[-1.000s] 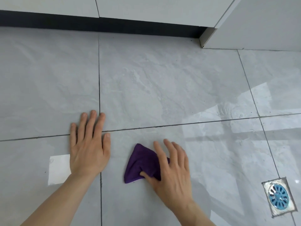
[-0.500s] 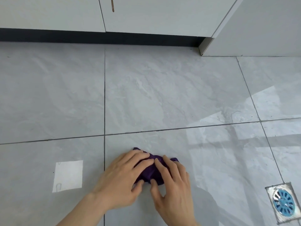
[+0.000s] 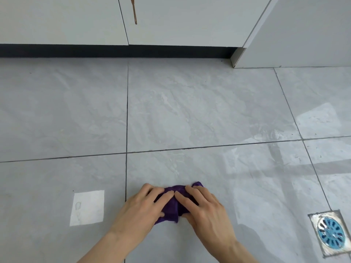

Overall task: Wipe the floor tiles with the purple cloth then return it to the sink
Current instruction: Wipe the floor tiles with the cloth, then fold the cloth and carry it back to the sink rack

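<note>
On the grey floor tiles [image 3: 190, 114], low in the frame, the bunched purple cloth [image 3: 173, 205] lies between and under both hands, left hand [image 3: 144, 207] and right hand [image 3: 205, 207] pinching it equally near.

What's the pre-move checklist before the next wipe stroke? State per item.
1. Cloth on the floor tile: ok, bunched between both hands.
2. Left hand on cloth: ok, fingers rest on its left side.
3. Right hand on cloth: ok, fingers press its right side.
4. Cloth spread flat for wiping: not ok, it is crumpled into a wad.
5. Path ahead clear: ok, bare tile up to the cabinet; drain sits off to the right.
6. Tile already clean: cannot tell; glare hides any residue.
</note>
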`<state>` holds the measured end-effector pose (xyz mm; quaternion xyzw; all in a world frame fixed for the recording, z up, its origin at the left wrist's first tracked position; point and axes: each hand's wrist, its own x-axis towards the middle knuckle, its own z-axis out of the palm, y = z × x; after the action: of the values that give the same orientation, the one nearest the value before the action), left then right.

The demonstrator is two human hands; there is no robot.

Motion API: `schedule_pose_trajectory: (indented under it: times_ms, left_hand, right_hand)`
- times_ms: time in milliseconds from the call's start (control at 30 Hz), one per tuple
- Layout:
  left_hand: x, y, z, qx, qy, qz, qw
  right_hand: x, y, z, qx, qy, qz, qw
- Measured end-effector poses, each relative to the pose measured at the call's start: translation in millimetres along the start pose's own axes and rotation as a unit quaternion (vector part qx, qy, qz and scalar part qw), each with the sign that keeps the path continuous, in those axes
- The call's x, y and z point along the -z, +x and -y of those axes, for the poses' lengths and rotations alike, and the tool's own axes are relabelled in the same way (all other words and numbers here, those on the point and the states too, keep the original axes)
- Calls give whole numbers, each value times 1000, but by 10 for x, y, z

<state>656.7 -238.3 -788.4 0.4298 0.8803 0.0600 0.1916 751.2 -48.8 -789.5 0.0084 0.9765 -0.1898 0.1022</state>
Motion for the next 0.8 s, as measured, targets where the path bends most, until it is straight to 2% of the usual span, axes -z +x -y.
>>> schedule_pose_trajectory:
  times_ms: [200,333,433,600,800]
  left_hand:
    - [-40,-2,-178,15,60,3,998]
    - [98,140,-191,20,101,6,995]
    - [452,310,-170,43,110,-10,993]
    - [1420,418,-204,52,81,-57,994]
    - [3017,89,-631,29,51,-71,996]
  right_hand:
    - [53,7,100,-45,-1,36,998]
    - [146,142,74,-58,32,23,998]
    - [401,277,73,-73,39,-11,997]
    - [1319,382,225,-102,47,-59,992]
    - [2956,84,754,-122,57,-71,988]
